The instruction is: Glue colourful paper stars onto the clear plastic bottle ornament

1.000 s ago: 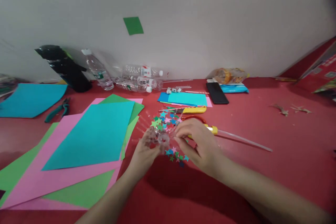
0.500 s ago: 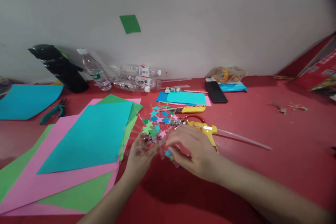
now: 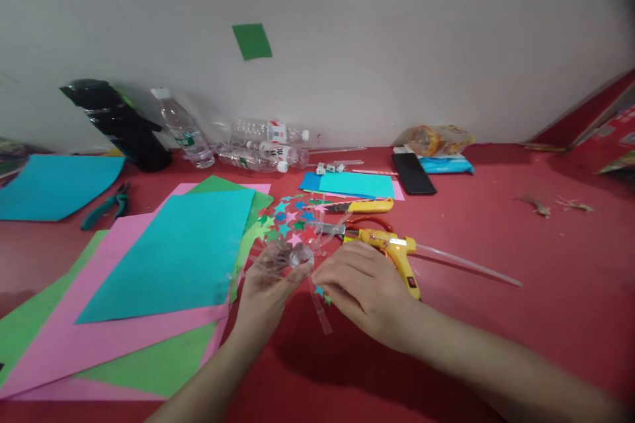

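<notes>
My left hand (image 3: 268,281) is closed around a clear plastic bottle piece (image 3: 301,256) cut into thin strips that fan outward; its round mouth faces up toward me. One strip hangs down between my hands. My right hand (image 3: 370,287) is just to the right, fingers curled with thumb and fingertips together at the piece's edge; whatever they pinch is hidden. Small paper stars (image 3: 294,239) in pink, blue, green and red lie beyond my left hand, seen partly through the strips. A yellow hot glue gun (image 3: 391,246) with a long glue stick lies behind my right hand.
Scissors (image 3: 337,230) and a yellow utility knife (image 3: 372,205) lie beyond my hands. Coloured paper sheets (image 3: 173,258) and pliers (image 3: 105,207) are at left. Plastic bottles (image 3: 253,157), a black flask (image 3: 119,125) and a phone (image 3: 414,174) line the wall side.
The bottle piece has turned in my left hand, so its round mouth shows and a strip hangs down. My right hand stays close by, slightly apart from the stars. The view has shifted slightly.
</notes>
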### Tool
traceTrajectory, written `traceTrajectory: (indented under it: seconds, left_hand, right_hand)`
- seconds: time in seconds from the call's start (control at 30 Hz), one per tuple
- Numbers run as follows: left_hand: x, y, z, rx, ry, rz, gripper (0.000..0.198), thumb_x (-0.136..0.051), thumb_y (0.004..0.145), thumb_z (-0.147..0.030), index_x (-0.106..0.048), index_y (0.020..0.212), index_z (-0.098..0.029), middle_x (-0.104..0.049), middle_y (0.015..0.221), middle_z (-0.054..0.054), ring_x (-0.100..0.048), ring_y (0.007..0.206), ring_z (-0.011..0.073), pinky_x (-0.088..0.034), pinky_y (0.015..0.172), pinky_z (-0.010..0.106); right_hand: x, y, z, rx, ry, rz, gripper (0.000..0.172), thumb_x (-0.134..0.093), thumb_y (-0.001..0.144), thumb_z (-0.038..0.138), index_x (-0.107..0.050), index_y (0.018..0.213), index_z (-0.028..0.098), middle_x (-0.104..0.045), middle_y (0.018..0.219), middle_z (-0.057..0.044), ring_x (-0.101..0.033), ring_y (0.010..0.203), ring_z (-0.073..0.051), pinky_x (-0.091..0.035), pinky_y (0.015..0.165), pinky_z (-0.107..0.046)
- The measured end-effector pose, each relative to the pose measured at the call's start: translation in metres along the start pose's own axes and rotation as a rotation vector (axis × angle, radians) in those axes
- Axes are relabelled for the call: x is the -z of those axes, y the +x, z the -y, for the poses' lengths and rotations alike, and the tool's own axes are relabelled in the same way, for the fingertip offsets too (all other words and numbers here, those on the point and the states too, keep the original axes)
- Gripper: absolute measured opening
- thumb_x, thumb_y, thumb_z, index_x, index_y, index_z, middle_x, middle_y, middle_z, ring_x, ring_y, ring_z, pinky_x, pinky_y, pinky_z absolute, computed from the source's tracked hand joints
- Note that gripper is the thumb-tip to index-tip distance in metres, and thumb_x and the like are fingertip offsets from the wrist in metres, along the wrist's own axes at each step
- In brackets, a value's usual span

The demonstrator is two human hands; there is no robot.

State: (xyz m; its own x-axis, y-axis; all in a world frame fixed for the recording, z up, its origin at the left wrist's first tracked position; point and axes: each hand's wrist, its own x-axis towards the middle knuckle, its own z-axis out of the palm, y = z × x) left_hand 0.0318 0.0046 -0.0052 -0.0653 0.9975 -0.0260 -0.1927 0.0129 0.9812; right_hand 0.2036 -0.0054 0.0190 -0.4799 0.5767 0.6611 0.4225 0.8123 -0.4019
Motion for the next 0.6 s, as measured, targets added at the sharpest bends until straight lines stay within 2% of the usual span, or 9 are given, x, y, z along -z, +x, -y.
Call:
traceTrajectory:
  seconds: [0.2,0.27,0.4,0.5,0.6]
  left_hand:
    - [0.007,0.002,0.010,0.085,-0.019,-0.091,0.035,-0.085,0.046,-0.021,-0.060,0.071,-0.019,-0.069,0.071,-0.002,-0.063,0.063,0.0123,-0.053,0.060,0.022]
    - [0.014,0.005,0.020,0.123,-0.018,-0.130,0.034,-0.083,0.049,-0.025,-0.054,0.065,-0.021,-0.066,0.062,-0.003,-0.062,0.056,0.0135,-0.053,0.056,0.025]
    - [0.023,0.008,0.035,0.128,-0.029,-0.147,0.027,-0.076,0.060,-0.034,-0.050,0.064,-0.024,-0.061,0.058,-0.002,-0.065,0.061,0.0174,-0.056,0.062,0.031]
    - [0.022,0.006,0.034,0.116,-0.029,-0.158,0.029,-0.078,0.054,-0.030,-0.052,0.064,-0.023,-0.062,0.059,-0.002,-0.065,0.060,0.0168,-0.057,0.062,0.029]
    - [0.018,0.003,0.026,0.115,0.005,-0.133,0.033,-0.082,0.046,-0.023,-0.057,0.067,-0.021,-0.068,0.069,-0.001,-0.066,0.063,0.0151,-0.056,0.062,0.025]
  right_hand:
    - [0.001,-0.002,-0.001,-0.092,0.074,-0.028,0.011,-0.052,0.094,0.017,-0.062,0.099,0.020,-0.071,0.092,-0.003,-0.062,0.085,-0.015,-0.048,0.080,-0.032]
    - [0.001,-0.002,0.000,-0.131,0.084,-0.066,0.012,-0.053,0.093,0.018,-0.060,0.103,0.022,-0.071,0.094,-0.002,-0.062,0.086,-0.015,-0.048,0.080,-0.032]
    - [0.005,-0.001,0.002,-0.158,0.074,-0.150,0.016,-0.059,0.090,0.020,-0.056,0.105,0.022,-0.069,0.095,-0.002,-0.064,0.086,-0.015,-0.049,0.081,-0.033]
    - [0.009,0.000,0.002,-0.122,0.045,-0.205,0.019,-0.061,0.088,0.018,-0.054,0.105,0.022,-0.068,0.097,-0.003,-0.064,0.088,-0.016,-0.050,0.080,-0.032]
    - [0.014,0.003,0.002,-0.007,-0.040,-0.204,0.019,-0.060,0.088,0.016,-0.054,0.105,0.022,-0.068,0.097,-0.004,-0.063,0.088,-0.017,-0.050,0.077,-0.032]
